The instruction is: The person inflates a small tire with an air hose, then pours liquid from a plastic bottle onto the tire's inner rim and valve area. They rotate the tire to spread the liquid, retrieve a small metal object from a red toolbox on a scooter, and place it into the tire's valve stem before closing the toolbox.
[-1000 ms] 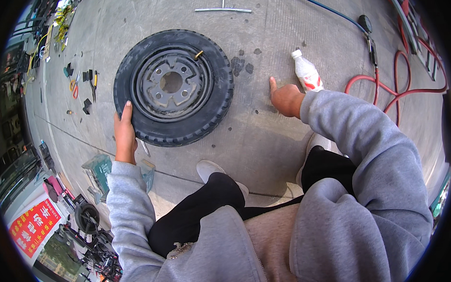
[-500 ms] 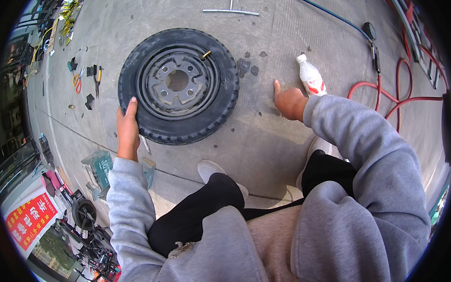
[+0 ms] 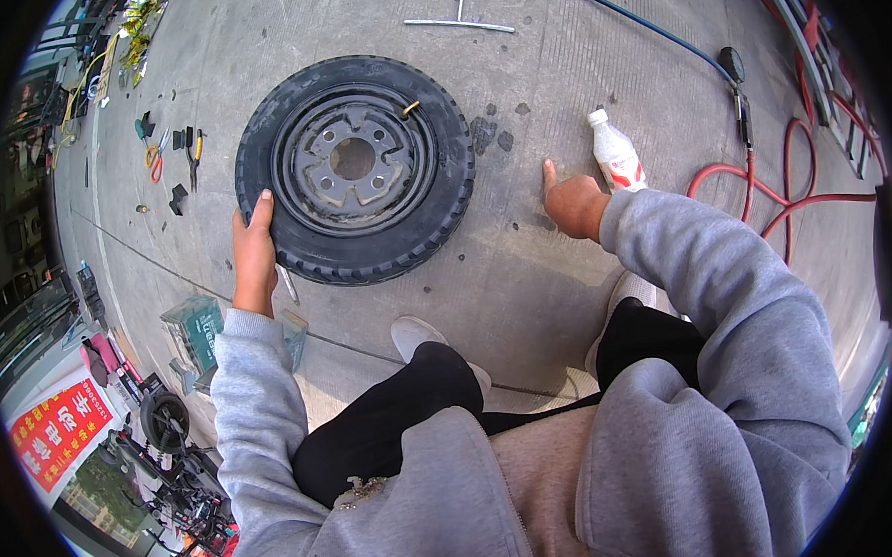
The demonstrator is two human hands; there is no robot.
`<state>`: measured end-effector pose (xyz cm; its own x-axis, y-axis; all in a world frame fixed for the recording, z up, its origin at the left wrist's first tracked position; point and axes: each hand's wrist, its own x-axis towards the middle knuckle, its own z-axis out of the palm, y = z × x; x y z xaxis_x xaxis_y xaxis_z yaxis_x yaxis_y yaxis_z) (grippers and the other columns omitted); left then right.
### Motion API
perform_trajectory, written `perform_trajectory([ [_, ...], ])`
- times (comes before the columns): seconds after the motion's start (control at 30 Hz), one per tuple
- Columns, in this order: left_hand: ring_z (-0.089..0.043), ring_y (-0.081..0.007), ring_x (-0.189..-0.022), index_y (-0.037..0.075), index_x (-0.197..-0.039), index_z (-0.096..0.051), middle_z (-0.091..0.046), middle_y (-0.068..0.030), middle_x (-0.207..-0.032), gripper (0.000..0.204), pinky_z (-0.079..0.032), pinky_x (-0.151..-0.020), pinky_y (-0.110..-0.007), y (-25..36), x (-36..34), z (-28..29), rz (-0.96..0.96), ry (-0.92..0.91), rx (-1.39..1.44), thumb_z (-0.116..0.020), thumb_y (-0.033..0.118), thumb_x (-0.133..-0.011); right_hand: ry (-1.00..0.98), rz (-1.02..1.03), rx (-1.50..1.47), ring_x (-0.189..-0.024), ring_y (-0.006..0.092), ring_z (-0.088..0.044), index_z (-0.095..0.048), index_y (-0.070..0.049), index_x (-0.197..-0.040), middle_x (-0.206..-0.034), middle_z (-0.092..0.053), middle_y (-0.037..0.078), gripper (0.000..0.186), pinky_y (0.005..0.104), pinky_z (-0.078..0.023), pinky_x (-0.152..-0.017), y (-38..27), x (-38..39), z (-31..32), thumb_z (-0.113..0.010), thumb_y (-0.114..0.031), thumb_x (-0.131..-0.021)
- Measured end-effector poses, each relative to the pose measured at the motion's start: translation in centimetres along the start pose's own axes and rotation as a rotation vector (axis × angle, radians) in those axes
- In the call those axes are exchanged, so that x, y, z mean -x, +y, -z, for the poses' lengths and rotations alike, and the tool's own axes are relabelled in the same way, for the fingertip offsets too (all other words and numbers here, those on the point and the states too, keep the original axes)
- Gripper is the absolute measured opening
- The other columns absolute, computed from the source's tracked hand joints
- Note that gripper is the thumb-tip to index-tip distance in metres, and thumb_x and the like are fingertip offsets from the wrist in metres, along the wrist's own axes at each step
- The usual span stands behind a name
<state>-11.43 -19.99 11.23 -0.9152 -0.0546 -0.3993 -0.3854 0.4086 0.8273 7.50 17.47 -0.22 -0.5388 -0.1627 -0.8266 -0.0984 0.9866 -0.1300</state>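
Observation:
A black tire (image 3: pixel 367 257) on a dark steel rim (image 3: pixel 310 185) lies flat on the concrete, with a brass-coloured valve stem at its upper right. My left hand (image 3: pixel 254 251) grips its near left edge, thumb on the sidewall; the other fingers are hidden. To the right of the tire, apart from it, my right hand (image 3: pixel 576 205) is held with one digit stretched forward and the rest curled in, nothing visible inside. Just beyond that wrist stands a white plastic bottle (image 3: pixel 613 150) with red marks, partly covered by my sleeve.
A metal T-shaped bar (image 3: pixel 460 26) lies beyond the tire. Red hose (image 3: pixel 797 200) loops at right, joined to an inflator gauge (image 3: pixel 731 62) with a blue hose. Left are orange-handled scissors (image 3: pixel 154 166), pliers (image 3: pixel 195 155) and a teal box (image 3: pixel 194 331). My shoes stand near the tire.
The view has shifted very slightly. Both hands, the tire and the bottle otherwise keep their places.

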Motion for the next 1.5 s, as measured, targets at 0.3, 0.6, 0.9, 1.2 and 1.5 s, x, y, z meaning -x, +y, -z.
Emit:
perform_trajectory([
  [0.3,-0.065,-0.0232,-0.104,-0.008,-0.132,-0.049,-0.062,-0.0186,-0.123,0.058,-0.051,-0.093,-0.032,-0.14,-0.2,0.07,0.0,0.009,-0.004,-0.066,0.034,-0.096,-0.002,0.008,0.017,-0.079,0.0336,-0.073,-0.009,0.021,-0.149,-0.088,-0.072,0.023,0.088,0.0439,-0.055,-0.067,-0.01,-0.01,-0.06,-0.065,-0.006,-0.087],
  [0.6,-0.065,-0.0229,-0.104,-0.008,-0.131,-0.049,-0.063,-0.0184,-0.122,0.058,-0.051,-0.092,-0.032,-0.14,-0.27,0.06,0.004,0.023,-0.012,-0.066,0.034,-0.096,-0.002,0.009,0.018,-0.078,0.0333,-0.073,-0.009,0.021,-0.149,-0.087,-0.072,0.023,0.088,0.0433,-0.055,-0.066,0.01,-0.02,-0.08,-0.065,-0.007,-0.087],
  [0.9,-0.062,-0.0254,-0.109,-0.011,-0.133,-0.046,-0.06,-0.0214,-0.127,0.061,-0.05,-0.095,-0.033,-0.2,-0.35,0.19,0.003,0.008,0.012,-0.068,0.031,-0.095,-0.008,0.013,0.028,-0.079,0.0334,-0.073,-0.009,0.021,-0.149,-0.088,-0.072,0.023,0.09,0.0431,-0.055,-0.067,0.02,-0.01,0.01,-0.066,-0.007,-0.086],
  [1.2,-0.064,-0.0231,-0.105,-0.008,-0.131,-0.05,-0.063,-0.0184,-0.123,0.058,-0.05,-0.093,-0.032,-0.09,-0.12,0.0,-0.006,0.018,-0.026,-0.067,0.035,-0.096,-0.02,0.014,0.034,-0.079,0.0333,-0.073,-0.008,0.02,-0.149,-0.088,-0.072,0.023,0.09,0.0431,-0.055,-0.067,0.03,-0.17,-0.11,-0.066,-0.007,-0.086],
  [1.5,-0.064,-0.0231,-0.105,-0.008,-0.131,-0.05,-0.063,-0.0186,-0.123,0.058,-0.05,-0.094,-0.032,-0.17,-0.28,0.12,0.002,0.011,-0.035,-0.067,0.035,-0.095,0.012,0.007,0.023,-0.077,0.0331,-0.073,-0.008,0.021,-0.149,-0.087,-0.072,0.022,0.088,0.0433,-0.055,-0.066,0.07,-0.4,-0.5,-0.064,-0.006,-0.087],
])
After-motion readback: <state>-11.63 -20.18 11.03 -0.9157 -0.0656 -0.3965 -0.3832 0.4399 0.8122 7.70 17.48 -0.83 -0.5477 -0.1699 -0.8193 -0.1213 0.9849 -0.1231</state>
